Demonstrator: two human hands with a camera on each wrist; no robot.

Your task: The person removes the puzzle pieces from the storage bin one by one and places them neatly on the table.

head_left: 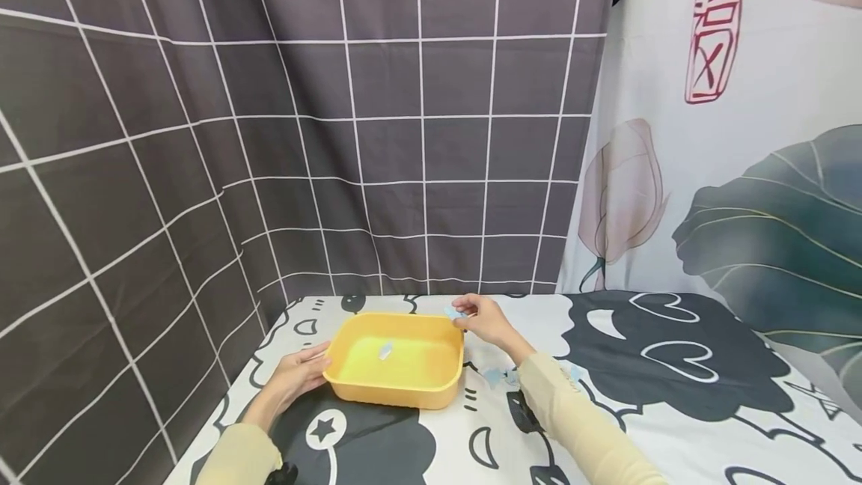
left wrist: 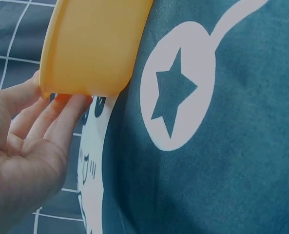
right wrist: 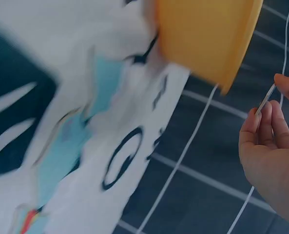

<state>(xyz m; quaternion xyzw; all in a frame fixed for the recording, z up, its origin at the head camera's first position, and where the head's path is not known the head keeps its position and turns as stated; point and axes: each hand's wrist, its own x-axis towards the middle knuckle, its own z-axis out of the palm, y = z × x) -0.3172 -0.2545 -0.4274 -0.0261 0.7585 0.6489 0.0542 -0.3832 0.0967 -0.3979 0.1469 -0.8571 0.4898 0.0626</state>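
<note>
A yellow plastic basin sits on the patterned cloth in front of me. My left hand grips its left end; in the left wrist view the thumb lies at the rim and the fingers bear on the wall. Over the basin's far right corner, my right hand pinches a small, flat light blue piece between thumb and fingers. Seen edge-on in the right wrist view, this piece is thin. Inside the basin lies one small whitish-blue piece.
Several light blue flat pieces lie on the cloth right of the basin, partly behind the right forearm. One blurred piece shows a red mark. A dark grid-patterned curtain stands behind and at the left.
</note>
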